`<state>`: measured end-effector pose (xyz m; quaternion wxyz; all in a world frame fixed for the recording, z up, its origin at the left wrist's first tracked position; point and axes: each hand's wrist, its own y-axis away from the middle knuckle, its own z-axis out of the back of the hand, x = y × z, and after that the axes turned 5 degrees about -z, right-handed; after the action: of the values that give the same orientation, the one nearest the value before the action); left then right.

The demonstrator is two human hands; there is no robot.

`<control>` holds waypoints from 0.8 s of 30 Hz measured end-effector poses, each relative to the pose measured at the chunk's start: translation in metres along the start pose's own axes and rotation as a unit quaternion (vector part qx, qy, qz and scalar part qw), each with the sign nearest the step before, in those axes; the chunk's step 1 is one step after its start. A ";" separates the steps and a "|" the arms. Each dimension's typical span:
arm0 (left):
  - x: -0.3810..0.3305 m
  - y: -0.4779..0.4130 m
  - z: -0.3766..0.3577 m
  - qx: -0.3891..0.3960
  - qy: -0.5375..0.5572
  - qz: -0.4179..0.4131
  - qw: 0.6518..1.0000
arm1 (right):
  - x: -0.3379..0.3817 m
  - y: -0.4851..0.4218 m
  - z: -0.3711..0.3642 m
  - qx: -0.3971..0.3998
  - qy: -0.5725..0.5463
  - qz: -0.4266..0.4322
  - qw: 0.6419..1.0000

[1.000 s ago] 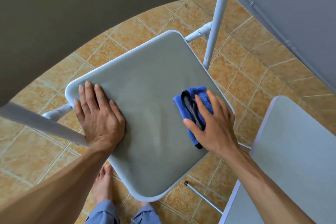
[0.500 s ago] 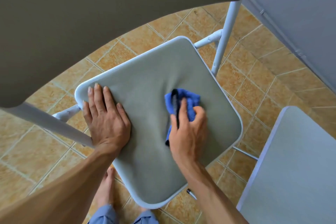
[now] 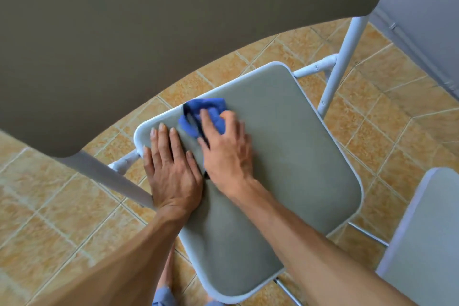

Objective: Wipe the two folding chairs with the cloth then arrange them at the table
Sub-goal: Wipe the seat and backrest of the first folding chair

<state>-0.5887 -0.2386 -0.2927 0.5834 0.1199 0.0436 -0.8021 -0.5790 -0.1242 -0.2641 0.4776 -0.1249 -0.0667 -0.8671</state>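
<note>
A folding chair with a grey seat (image 3: 293,161) and white tube frame stands below me; its grey backrest (image 3: 149,32) fills the top of the view. My left hand (image 3: 171,171) lies flat on the seat's far left corner, fingers straight. Just to its right, my right hand (image 3: 226,149) presses a bunched blue cloth (image 3: 201,115) with a black edge onto the seat near its back edge, fingers curled over it. The grey seat of a second chair (image 3: 427,243) shows at the lower right edge.
Orange-brown floor tiles (image 3: 62,218) lie all around. A grey wall (image 3: 427,7) with a skirting strip runs along the upper right. My bare foot (image 3: 169,273) and blue trouser hems stand under the seat's front edge. The chair's white leg (image 3: 340,62) rises at the right.
My right hand has swept the cloth from the seat's right side across to the far left, ending beside my left hand. The left hand stays pressed on the seat.
</note>
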 end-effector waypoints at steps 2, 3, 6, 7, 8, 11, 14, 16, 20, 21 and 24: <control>-0.001 -0.001 0.000 0.000 0.003 0.000 1.000 | -0.004 -0.004 0.001 0.058 0.012 0.194 0.979; -0.002 -0.001 0.001 0.002 -0.001 0.000 1.000 | -0.021 -0.024 0.006 0.061 0.018 0.246 0.967; -0.003 -0.002 0.002 0.005 -0.011 0.001 1.000 | -0.086 -0.083 0.020 -0.002 0.100 0.168 0.981; -0.002 -0.002 0.002 0.006 -0.011 0.000 1.000 | -0.105 -0.100 0.024 -0.022 0.107 0.081 0.991; -0.002 -0.002 0.001 0.008 -0.010 -0.001 1.000 | -0.113 -0.111 0.027 -0.033 0.088 -0.024 0.995; 0.000 -0.002 0.001 0.007 -0.012 0.000 1.000 | -0.065 -0.119 0.009 -0.049 0.033 -0.283 0.957; 0.002 -0.001 0.000 0.014 -0.010 0.001 1.000 | 0.021 -0.081 -0.012 -0.016 -0.007 -0.173 0.985; 0.003 -0.001 0.000 0.018 -0.003 0.001 1.000 | 0.047 -0.040 -0.013 0.066 0.020 0.048 0.997; 0.000 -0.003 0.002 0.009 -0.001 0.001 1.000 | -0.016 -0.065 0.011 0.070 0.083 0.216 0.970; -0.001 -0.003 0.003 0.008 -0.001 0.001 1.000 | -0.043 -0.082 0.017 0.040 0.118 0.167 0.978; -0.002 -0.003 0.003 0.013 0.004 -0.002 1.000 | -0.109 -0.122 0.036 -0.001 0.127 -0.100 0.987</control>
<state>-0.5917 -0.2361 -0.2897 0.5798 0.1307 0.0361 -0.8034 -0.6206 0.0375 -0.2591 0.3933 -0.0069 -0.0171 -0.9192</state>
